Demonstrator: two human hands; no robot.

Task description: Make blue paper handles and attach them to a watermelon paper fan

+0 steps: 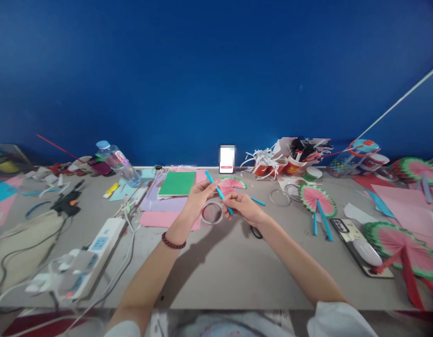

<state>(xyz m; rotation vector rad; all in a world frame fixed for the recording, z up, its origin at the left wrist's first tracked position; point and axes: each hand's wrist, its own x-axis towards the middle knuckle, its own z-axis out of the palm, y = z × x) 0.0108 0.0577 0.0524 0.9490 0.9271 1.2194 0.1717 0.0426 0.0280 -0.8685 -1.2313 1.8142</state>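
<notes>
My left hand (198, 195) and my right hand (242, 206) meet above the middle of the grey table (216, 271). Both pinch a thin blue stick (216, 186) that slants up to the left between them. A clear tape ring (212, 213) lies just below my hands. A pink-and-green watermelon paper fan (232, 184) lies behind the stick, partly hidden by my fingers. A dark bead bracelet (173, 242) circles my left wrist.
Green card (177, 183) and pink paper (156, 218) lie left of my hands. A power strip (97, 248), cables and a glue gun (67, 202) fill the left. Finished fans (316, 199), a phone (360, 238), cups (289, 164) and scissors (255, 231) sit right.
</notes>
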